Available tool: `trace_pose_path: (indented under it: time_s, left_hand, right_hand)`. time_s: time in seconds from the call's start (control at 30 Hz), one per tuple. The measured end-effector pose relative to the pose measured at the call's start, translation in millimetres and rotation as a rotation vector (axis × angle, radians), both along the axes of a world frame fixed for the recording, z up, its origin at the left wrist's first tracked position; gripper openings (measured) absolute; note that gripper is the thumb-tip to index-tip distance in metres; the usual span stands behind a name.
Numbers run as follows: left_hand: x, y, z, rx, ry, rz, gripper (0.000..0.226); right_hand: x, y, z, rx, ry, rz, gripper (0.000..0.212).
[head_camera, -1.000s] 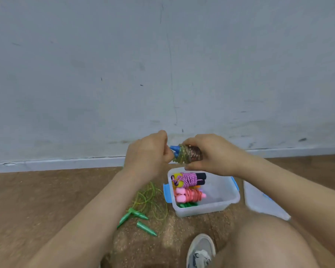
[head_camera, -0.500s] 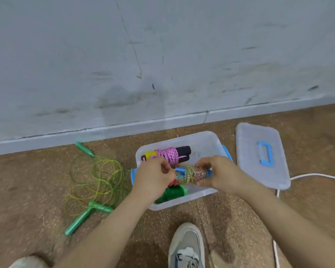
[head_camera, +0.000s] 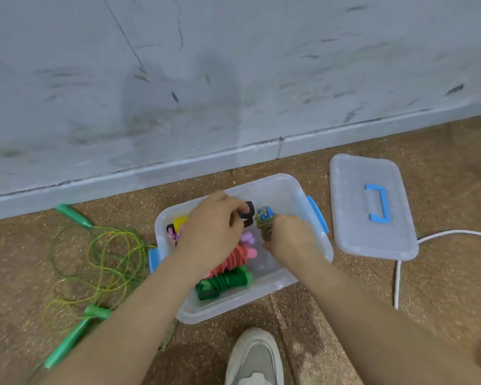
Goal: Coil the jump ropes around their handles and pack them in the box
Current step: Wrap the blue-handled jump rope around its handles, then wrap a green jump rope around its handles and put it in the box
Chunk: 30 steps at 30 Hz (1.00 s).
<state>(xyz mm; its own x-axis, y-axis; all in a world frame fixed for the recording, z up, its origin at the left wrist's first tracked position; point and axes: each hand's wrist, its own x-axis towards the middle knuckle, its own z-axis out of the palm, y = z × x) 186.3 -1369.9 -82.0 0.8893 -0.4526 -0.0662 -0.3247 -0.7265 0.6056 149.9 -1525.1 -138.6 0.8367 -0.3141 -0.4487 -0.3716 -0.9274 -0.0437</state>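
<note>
Clear plastic box (head_camera: 299,275) has three coiled ropes packed: black-handled bundle (head_camera: 249,212), pink bundle (head_camera: 235,258), green bundle (head_camera: 227,282). Right hand (head_camera: 289,240) grips fourth, blue-handled bundle (head_camera: 265,222), inside box, 3 o'clock side. Left hand (head_camera: 211,232) curled over black-handled bundle; grip cannot tell. Loose green rope (head_camera: 74,216) uncoiled on floor, 9 o'clock of box: likely last job. Lid (head_camera: 370,240) off, 3 o'clock.

Plain indoor room seen at floor level, looks domestic, exact kind can't be told. Evidence: scuffed pale grey painted wall (head_camera: 233,65) with dark marks, pale skirting board (head_camera: 345,132) along its foot, brown speckled cork-like floor (head_camera: 442,301). Household-type items sit on that floor: clear plastic storage box with blue latches (head_camera: 275,284), its flat clear lid with blue handle (head_camera: 353,218) just beside, thin white cable (head_camera: 397,273), loose green-handled jump rope (head_camera: 100,259). Pale grey sneaker (head_camera: 254,357) at the bottom edge.
</note>
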Motion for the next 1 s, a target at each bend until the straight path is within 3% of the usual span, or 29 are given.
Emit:
trace_pose_path:
  time_s: [0.2,0.43,0.5,0.63,0.7,0.77,0.87,1.0]
  left_hand:
    - [-47.9,31.0,-7.2,-0.044,0.116,-0.001,0.021]
    - [-63.3,57.3,-15.2,-0.068,0.057,0.075,0.021]
    - [-65.9,68.7,-7.1,-0.170,0.030,0.166,0.020]
    - [-64.1,112.8,-9.5,-0.370,0.109,0.575,0.032]
    - [-66.4,147.0,-30.1,-0.332,0.168,0.771,0.039]
    - [-75.3,181.6,-54.4,-0.211,0.241,0.854,0.038]
    - [-95.8,220.7,-87.8,0.146,0.324,0.728,0.041]
    - [-111.7,236.7,-110.0,0.499,0.399,0.445,0.067]
  right_hand:
    - [24.4,3.7,-26.1,-0.053,0.078,0.015,0.026]
    - [13.3,13.0,-2.6,-0.062,0.051,0.054,0.023]
    - [4.1,15.3,17.9,0.000,-0.076,0.002,0.016]
    - [-19.0,54.5,60.5,0.335,-0.650,0.081,0.014]
    - [-27.6,95.3,66.6,0.521,-0.703,0.234,0.021]
    - [-40.3,139.0,54.9,0.600,-0.627,0.452,0.030]
    - [-63.8,191.5,24.1,0.544,-0.458,0.776,0.032]
    - [-87.7,229.9,-12.3,0.420,0.084,0.908,0.077]
